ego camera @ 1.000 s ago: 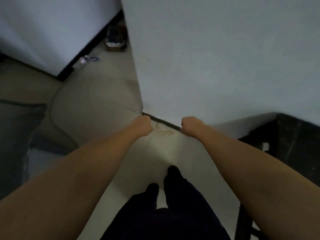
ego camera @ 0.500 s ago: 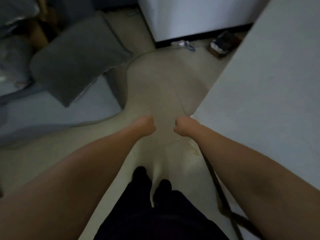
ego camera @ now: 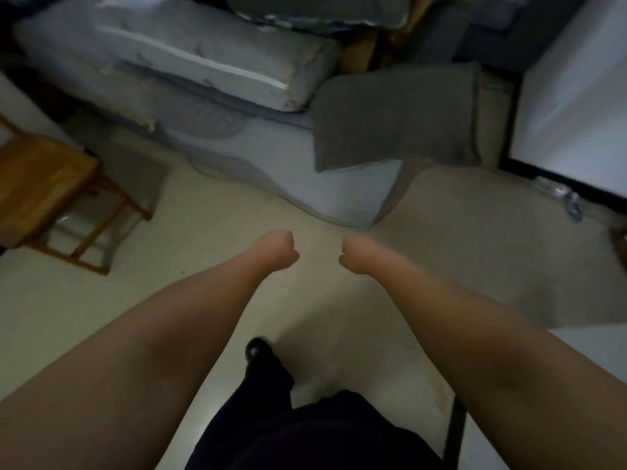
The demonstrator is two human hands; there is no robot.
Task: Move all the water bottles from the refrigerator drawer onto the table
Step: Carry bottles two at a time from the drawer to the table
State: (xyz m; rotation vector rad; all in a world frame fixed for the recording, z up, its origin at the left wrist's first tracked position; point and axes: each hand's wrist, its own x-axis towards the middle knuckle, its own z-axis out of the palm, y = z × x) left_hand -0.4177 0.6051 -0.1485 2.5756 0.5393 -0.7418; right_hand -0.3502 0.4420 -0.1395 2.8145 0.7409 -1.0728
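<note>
No water bottle, refrigerator drawer or table shows in the head view. Both my forearms reach forward over the pale floor. My left hand is curled into a fist with the wrist bent down. My right hand is curled the same way, a short gap away from the left. Nothing shows in either hand. My dark trouser legs and one shoe are below them.
Stacked grey mattresses and a dark grey cushion lie ahead on the floor. A wooden chair stands at the left. A white appliance face rises at the right, with small litter at its base.
The view has swung left: the big white surface on the right has gone, and the mattresses and wooden chair have come in. Both fists keep the same pose.
</note>
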